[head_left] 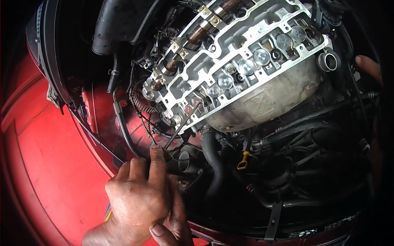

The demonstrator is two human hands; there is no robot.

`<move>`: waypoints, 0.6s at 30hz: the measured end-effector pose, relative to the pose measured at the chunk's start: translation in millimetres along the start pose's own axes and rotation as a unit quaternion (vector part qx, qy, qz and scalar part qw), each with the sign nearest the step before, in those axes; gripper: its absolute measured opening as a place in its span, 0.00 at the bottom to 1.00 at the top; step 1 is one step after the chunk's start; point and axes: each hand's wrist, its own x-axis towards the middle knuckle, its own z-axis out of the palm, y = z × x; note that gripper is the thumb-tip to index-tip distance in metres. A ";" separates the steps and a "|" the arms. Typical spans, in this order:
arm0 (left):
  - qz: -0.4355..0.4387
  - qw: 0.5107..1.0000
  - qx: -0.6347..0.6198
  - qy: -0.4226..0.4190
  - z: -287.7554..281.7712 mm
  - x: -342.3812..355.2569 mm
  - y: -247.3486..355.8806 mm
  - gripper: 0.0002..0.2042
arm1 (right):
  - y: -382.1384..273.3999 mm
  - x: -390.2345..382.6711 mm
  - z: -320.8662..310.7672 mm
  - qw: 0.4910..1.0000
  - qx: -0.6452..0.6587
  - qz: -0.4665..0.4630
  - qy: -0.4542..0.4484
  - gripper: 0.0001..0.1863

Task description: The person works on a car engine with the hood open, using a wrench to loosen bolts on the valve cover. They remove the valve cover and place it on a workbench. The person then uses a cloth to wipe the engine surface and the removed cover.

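At the lower middle my left hand [135, 192], back upward, has its fingers curled around the near end of a thin metal rod [182, 126]. From there the rod slants up and right, its far tip over the near-left end of an open cylinder head [217, 78]. My right hand [178, 215] is tucked against the left one, thumb bent in and fingers partly hidden; what it grips does not show. Round shiny valve tappets [246, 67] sit in a row in the head. A camshaft [198, 34] lies under its caps along the farther side.
A brownish heat shield [266, 104] fronts the head. Nearer are a black hose [211, 160] and a yellow dipstick handle [243, 160]. A toothed belt [141, 104] runs by the head's left end. Red bodywork [53, 164] fills the left. Another person's hand [368, 67] shows at the right edge.
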 end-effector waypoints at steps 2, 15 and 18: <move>-0.007 1.000 -0.010 0.005 0.0 -1.8 2.2 0.23 | 2.5 -3.0 -2.4 0.995 -0.094 -0.021 -0.001 0.47; -0.021 0.999 -0.033 0.023 1.9 -0.6 -0.2 0.24 | -4.8 -4.1 -6.4 0.987 -0.153 0.006 -0.039 0.45; 0.000 1.000 -0.011 0.011 1.1 1.2 -2.9 0.24 | -3.5 -2.6 -1.7 0.998 -0.067 -0.020 0.009 0.47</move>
